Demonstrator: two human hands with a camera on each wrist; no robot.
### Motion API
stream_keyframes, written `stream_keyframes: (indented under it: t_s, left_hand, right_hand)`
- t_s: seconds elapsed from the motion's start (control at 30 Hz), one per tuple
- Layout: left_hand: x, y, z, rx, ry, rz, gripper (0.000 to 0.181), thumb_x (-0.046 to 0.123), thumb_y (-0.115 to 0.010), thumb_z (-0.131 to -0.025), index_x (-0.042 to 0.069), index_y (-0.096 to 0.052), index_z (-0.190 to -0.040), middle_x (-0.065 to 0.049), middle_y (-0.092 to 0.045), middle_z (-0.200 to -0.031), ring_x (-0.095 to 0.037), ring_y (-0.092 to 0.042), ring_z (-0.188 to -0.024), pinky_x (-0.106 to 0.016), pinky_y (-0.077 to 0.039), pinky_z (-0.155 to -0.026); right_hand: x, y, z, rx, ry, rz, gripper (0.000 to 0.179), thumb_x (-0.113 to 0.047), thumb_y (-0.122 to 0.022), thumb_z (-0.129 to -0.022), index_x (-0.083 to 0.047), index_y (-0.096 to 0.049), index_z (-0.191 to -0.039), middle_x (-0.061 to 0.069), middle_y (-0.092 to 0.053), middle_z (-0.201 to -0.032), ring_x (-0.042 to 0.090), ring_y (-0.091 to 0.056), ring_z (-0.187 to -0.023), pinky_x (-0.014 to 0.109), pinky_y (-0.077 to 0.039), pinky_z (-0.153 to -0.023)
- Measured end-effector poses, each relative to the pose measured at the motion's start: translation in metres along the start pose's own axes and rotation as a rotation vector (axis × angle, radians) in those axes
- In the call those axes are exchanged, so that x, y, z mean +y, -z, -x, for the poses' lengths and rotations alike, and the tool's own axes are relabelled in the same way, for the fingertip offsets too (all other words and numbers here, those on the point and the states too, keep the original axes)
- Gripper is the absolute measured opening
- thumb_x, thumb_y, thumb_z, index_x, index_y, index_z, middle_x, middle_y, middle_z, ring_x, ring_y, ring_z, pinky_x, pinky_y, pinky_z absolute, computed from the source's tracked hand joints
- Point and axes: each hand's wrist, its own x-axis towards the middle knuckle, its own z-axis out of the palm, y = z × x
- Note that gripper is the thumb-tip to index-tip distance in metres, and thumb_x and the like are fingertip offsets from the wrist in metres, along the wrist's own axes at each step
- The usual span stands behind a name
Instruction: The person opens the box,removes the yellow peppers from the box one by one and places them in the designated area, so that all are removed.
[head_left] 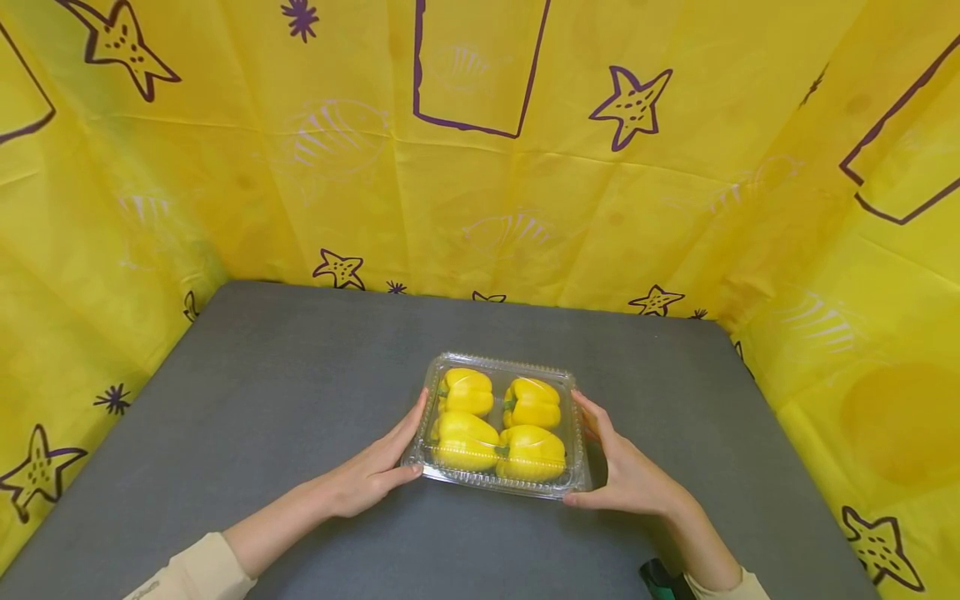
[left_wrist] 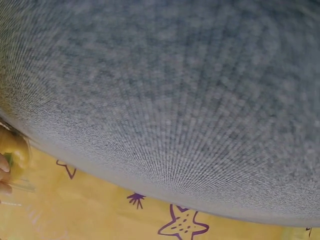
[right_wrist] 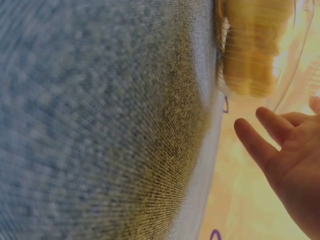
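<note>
A clear plastic clamshell box [head_left: 498, 367] holds several yellow bell peppers [head_left: 463, 442] near the middle of the dark grey table. Along its left side lie the straight fingers of my left hand [head_left: 375, 475], with the thumb at the near left corner. My right hand [head_left: 633, 471] is at the opposite side, its thumb by the near right corner. In the right wrist view, outstretched fingers [right_wrist: 252, 140] of that hand stand apart from the box. Whether the box touches the table cannot be told. The left wrist view shows only fingertips and part of a pepper at its left edge.
Around the table [head_left: 262, 400] hangs a yellow cloth [head_left: 480, 183] with starfish and fish prints, behind and at both sides. A dark and green object [head_left: 657, 577] lies at the lower edge beside the right forearm, partly cut off. Both arms wear cream sleeves [head_left: 198, 571].
</note>
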Motion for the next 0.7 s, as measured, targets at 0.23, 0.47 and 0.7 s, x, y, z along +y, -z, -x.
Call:
stream_keyframes:
  t_s: [0.23, 0.47, 0.7]
  left_hand:
    - [-0.0019, -0.0001, 0.0006, 0.003, -0.026, 0.000, 0.079, 0.019, -0.050, -0.101, 0.010, 0.006, -0.156, -0.009, 0.007, -0.163, -0.030, -0.002, -0.148, -0.013, -0.003, -0.111]
    - [-0.0029, 0.0006, 0.0013, 0.002, -0.045, -0.007, 0.078, 0.019, -0.050, -0.101, 0.009, 0.005, -0.156, -0.011, 0.005, -0.163, -0.026, -0.002, -0.148, -0.013, -0.004, -0.111]
    - [-0.0026, 0.0018, 0.0020, 0.005, -0.042, -0.027, 0.079, 0.021, -0.051, -0.101, 0.009, 0.003, -0.157, -0.009, 0.004, -0.163, -0.023, -0.003, -0.148, -0.013, -0.004, -0.111]
  right_hand:
    - [-0.0005, -0.0001, -0.0002, -0.001, 0.006, -0.007, 0.125, -0.042, -0.089, -0.068, -0.021, -0.003, -0.156, 0.003, -0.012, -0.162, 0.029, -0.027, -0.143, 0.022, -0.024, -0.111]
    - [0.0007, -0.0003, -0.0002, -0.001, 0.017, -0.009, 0.125, -0.041, -0.089, -0.068, -0.020, -0.003, -0.156, 0.003, -0.012, -0.162, 0.030, -0.030, -0.141, 0.021, -0.024, -0.110]
    - [-0.0007, -0.0004, -0.0002, 0.009, 0.027, -0.004, 0.125, -0.041, -0.089, -0.067, -0.019, -0.005, -0.156, 0.005, -0.013, -0.162, 0.033, -0.032, -0.140, 0.025, -0.027, -0.110]
